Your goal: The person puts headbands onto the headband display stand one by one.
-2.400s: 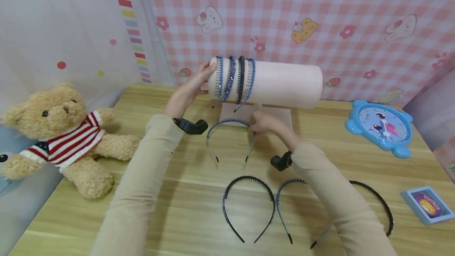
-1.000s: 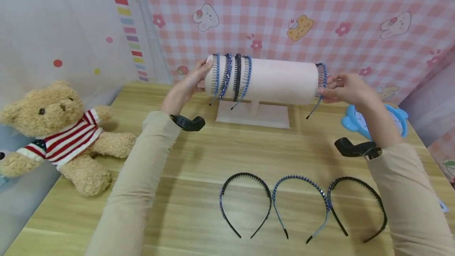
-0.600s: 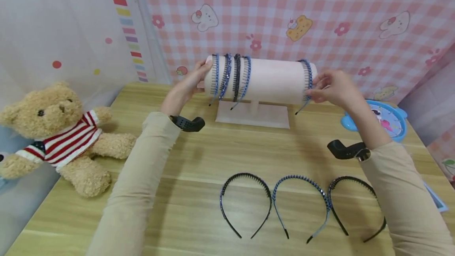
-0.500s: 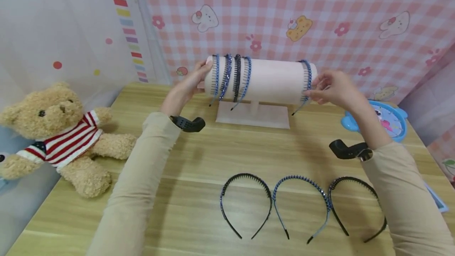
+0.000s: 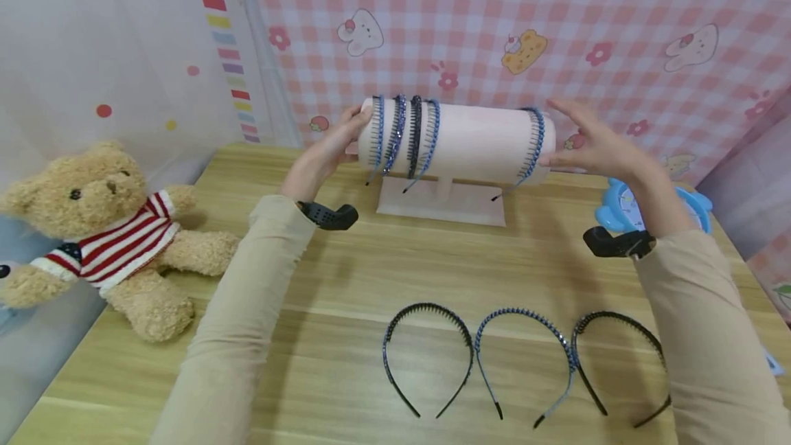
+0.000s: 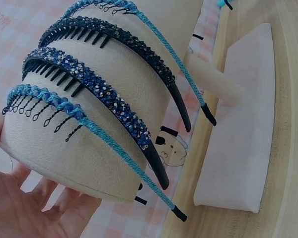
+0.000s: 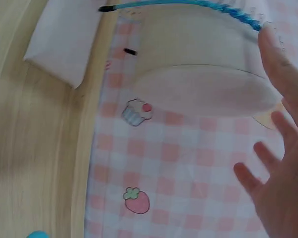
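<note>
Near the right end of the roll: blue headband, arched over the top; its arch stands crosswise to the roll; its visible leg slants down and to the left, the black tip below the roll's underside

Roll: long axis running left to right along the back of the worktop; carried on a pale base whose long side runs the same way

Left half of the roll: outer blue band, blue glitter band, black glitter band and inner blue band, side by side; all crosswise to the roll, front legs pointing down

Right hand: at the roll's right end; fingers and thumb spread wide; one tip reaches the blue headband, though whether it presses cannot be told

Left hand: holds the roll's left end; its fingers are partly hidden behind it

Front row: left loose band, middle loose band and right loose band; arches away from the person, leg tips towards them

Sides: teddy bear at left; blue clock at right, partly behind the right wrist
</note>
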`<state>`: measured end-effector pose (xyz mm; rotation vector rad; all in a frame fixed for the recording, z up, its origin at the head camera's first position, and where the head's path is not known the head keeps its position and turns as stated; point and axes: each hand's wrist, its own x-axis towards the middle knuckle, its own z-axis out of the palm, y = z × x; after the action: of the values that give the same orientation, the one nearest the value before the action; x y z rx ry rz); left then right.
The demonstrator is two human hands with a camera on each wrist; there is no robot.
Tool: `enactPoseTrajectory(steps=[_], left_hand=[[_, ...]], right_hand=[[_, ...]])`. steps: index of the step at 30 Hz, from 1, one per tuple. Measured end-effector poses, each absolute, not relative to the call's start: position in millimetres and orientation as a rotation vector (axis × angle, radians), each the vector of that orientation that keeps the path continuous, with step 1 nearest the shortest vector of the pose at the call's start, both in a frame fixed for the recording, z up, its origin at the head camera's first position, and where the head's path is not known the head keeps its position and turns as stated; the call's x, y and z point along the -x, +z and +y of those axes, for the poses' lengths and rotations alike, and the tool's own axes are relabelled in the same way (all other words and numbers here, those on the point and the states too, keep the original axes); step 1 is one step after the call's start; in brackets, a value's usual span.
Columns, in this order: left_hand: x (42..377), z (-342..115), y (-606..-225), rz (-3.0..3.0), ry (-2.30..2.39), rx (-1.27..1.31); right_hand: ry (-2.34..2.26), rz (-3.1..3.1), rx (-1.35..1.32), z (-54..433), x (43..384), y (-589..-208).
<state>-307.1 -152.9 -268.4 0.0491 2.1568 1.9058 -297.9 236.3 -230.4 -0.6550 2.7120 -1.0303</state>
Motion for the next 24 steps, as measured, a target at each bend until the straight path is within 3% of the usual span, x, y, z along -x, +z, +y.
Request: enactPoseTrajectory(steps=[9,17,24], left_hand=[[306.8,-152.5,-265.7,2.136,1.913,-0.029],[306.6,-152.2,-265.1,2.142,1.915,-0.046],[305.8,-152.0,-267.1,2.136,1.927,-0.047]], right_hand=[[-0.826,2.886,0.969,208.0,306.3,-234.6],[-0.634,3.028,0.882,181.6,304.9,-234.1],[-0.535,3.010,0.970,154.9,306.1,-234.2]])
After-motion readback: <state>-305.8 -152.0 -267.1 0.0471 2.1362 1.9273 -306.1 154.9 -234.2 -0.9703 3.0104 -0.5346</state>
